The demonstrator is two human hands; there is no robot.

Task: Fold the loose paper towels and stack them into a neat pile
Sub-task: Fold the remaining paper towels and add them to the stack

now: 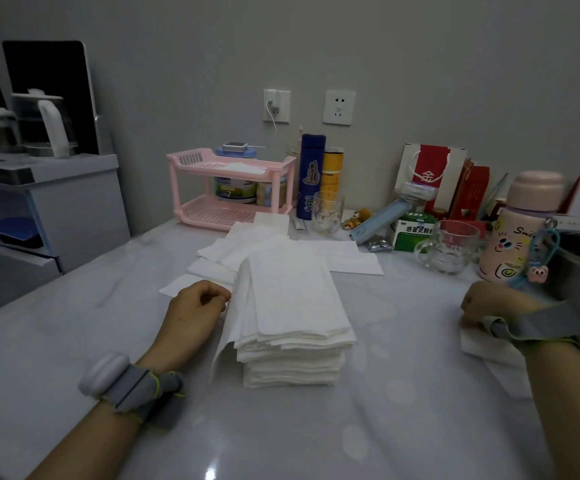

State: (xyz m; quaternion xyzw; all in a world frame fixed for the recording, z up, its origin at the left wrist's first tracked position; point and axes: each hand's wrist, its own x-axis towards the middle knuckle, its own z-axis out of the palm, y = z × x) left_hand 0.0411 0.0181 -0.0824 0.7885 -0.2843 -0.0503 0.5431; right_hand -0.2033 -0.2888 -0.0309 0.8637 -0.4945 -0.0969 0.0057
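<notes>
Left hand (195, 308), near-left of centre: fingers curled, and it looks to pinch the edge of a draped sheet (229, 341) hanging down the left side of the pile (292, 341). One pile, mid-table, many folded layers, roughly square. Beyond it lie loose towels (281, 247), overlapping, maybe five or six; exact count unclear. Right hand (486, 304), far right: fist closed on one crumpled towel (482, 348) lying on the table (316, 427). Step, judged: mid-stacking, side sheet not yet tucked. Next needs that sheet folded in, then the right towel flattened, folded and laid square on top.
</notes>
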